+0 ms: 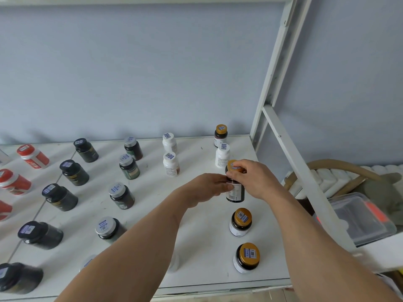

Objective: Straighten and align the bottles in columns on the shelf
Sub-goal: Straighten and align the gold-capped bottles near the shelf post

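- Both hands are on one gold-capped dark bottle (pixel 235 188): my right hand (pixel 254 179) curls over its cap from above, and my left hand (pixel 206 188) pinches the label side with its fingertips.
- That bottle stands upright on the white shelf (pixel 196 247), between my two hands, in the far-right column.
- Just beyond my right hand in the same column stand a white bottle (pixel 222 155) and, farther back, another gold-capped bottle (pixel 220 135); nearer to me than my hands stand two more gold-capped bottles (pixel 241 222), the nearest (pixel 246 257) close to the shelf's front edge.
- To the left of my left hand run a column of two white bottles (pixel 171 164), then silver-capped dark bottles (pixel 122 196), then black-capped ones (pixel 59 197).
- I judge the bottle light and rigid, a smooth body that could slip or twist under a loose pinch.
- Holding the cap steers the turn; the fingers low on the body keep it from tipping.
- A short slide along the shelf looks safer than a lift, as its neighbours stand near.
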### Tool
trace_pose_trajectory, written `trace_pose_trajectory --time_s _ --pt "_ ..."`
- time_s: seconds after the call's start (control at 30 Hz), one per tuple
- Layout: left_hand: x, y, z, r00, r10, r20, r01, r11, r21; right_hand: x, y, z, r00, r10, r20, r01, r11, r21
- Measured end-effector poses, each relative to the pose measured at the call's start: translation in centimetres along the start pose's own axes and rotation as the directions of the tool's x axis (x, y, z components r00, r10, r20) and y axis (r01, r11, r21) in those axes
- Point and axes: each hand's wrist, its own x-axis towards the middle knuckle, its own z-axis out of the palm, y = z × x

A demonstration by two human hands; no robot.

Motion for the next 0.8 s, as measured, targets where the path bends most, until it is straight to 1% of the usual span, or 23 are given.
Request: trace_pose_trajectory --time_s 0.17,0.23,0.33,0.4,0.57,0.73,0.8 --pt "0.0 0.3 0.1 1.0 0.011 -0.013 -0.01 0.999 0.034 0.1 0.3 -0.1 1.0 -0.004 0.016 0.004 1.0 0.022" --pt "-0.1 0.4 0.2 0.998 0.042 -0.036 -0.037 0.992 0.117 0.1 0.6 0.1 0.999 0.001 0.036 -0.002 1.0 0.031" --pt "-0.1 0.7 0.4 0.995 0.09 -0.053 -0.071 0.955 0.289 -0.1 1.1 0.6 0.998 0.011 0.058 -0.014 0.998 0.054" --pt "0.0 0.8 0.6 0.993 0.097 -0.059 -0.07 0.931 0.359 -0.4 1.4 1.0 0.997 0.01 0.077 -0.015 0.998 0.06" --pt "0.4 0.5 0.5 0.994 0.077 -0.082 -0.035 0.904 0.426 -1.1 2.3 2.0 0.992 0.038 0.12 -0.049 0.994 0.093" --pt "0.8 0.1 0.2 0.993 0.057 -0.1 -0.008 0.898 0.44 -1.6 3.1 2.2 0.99 0.054 0.13 -0.072 0.988 0.134" --pt "0.8 0.0 0.1 0.993 0.063 -0.104 -0.01 0.893 0.449 -1.7 3.3 1.9 0.989 0.061 0.137 -0.085 0.98 0.178"
